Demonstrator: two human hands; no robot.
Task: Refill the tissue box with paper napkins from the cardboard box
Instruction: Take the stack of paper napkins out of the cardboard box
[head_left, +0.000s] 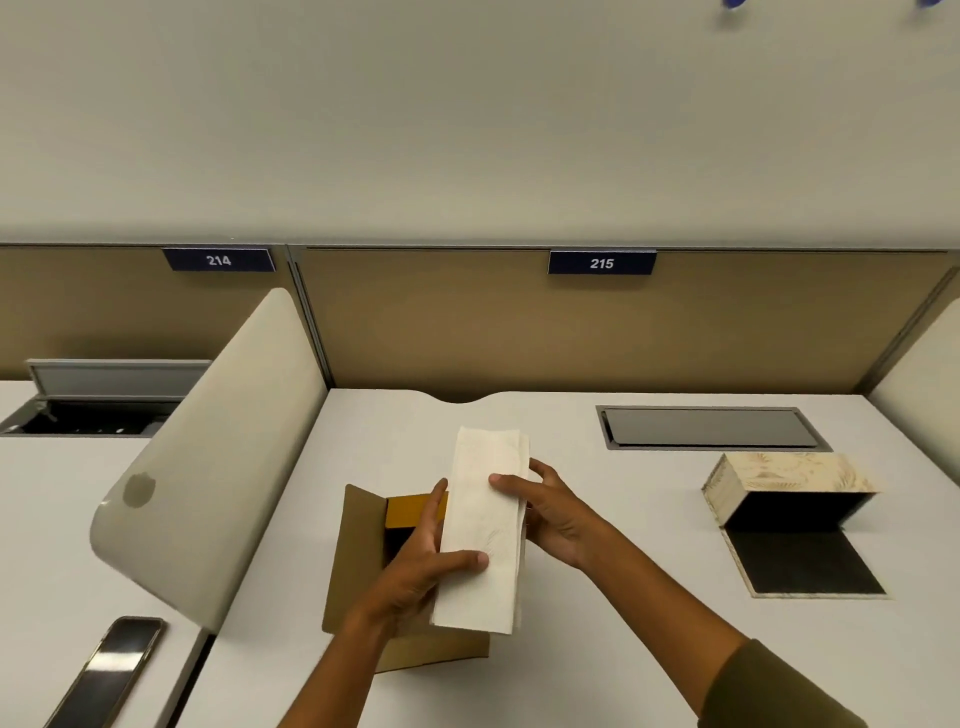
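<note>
Both hands at centre frame, holding one stack of paper napkins above the open cardboard box. Left hand grips the stack's left edge, thumb across the front near the lower part, fingers behind. Right hand clasps the right edge higher up, thumb on the front face, fingers wrapped round the back. Stack held lengthwise, tilted, top end pointing toward the upper part of the frame.

Cardboard box sits on the white surface just under the hands, flap open to the left, yellow-brown inside partly visible; contents cannot be made out.

Tissue box lies well apart at right of frame, on its side, pale patterned shell, dark interior, its hinged base panel folded flat on the surface toward the viewer.

Dark cable hatch in the surface behind the tissue box. Curved pale divider at left. Phone lower left, on the neighbouring desk. Number plates 214 and 215 on the rear partition.
</note>
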